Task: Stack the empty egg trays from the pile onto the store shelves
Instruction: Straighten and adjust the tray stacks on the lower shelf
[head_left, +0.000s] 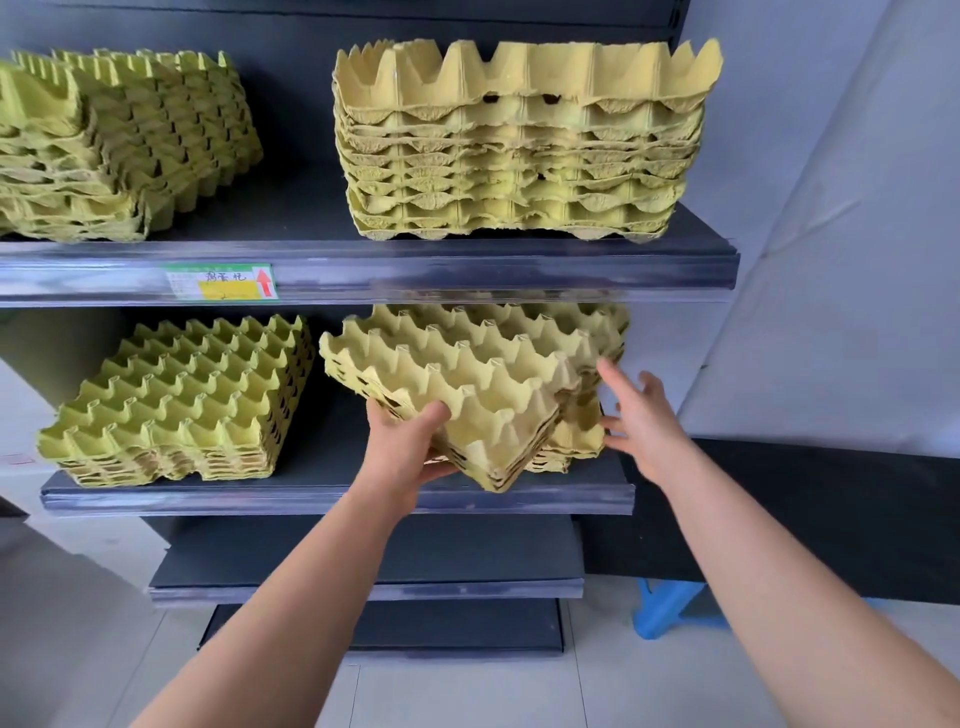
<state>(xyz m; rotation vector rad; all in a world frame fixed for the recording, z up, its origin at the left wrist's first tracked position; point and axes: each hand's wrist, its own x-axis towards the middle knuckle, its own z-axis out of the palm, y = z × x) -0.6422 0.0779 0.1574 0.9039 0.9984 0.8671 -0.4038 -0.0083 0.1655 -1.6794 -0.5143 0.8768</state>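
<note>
Trays (467, 395) in left hand (405, 447), right hand (649, 421) splayed

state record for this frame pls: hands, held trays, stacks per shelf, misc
left hand: grips the front edge of the held trays
right hand: open, fingers spread beside the lower-right stack; contact unclear
held trays: small bundle, tilted and skewed over the lower-right stack, not yet seated
upper shelf: upper-left stack, upper-right stack
middle shelf: lower-left stack, lower-right stack
misc: price label on the upper shelf edge; blue stool on the floor at right
</note>
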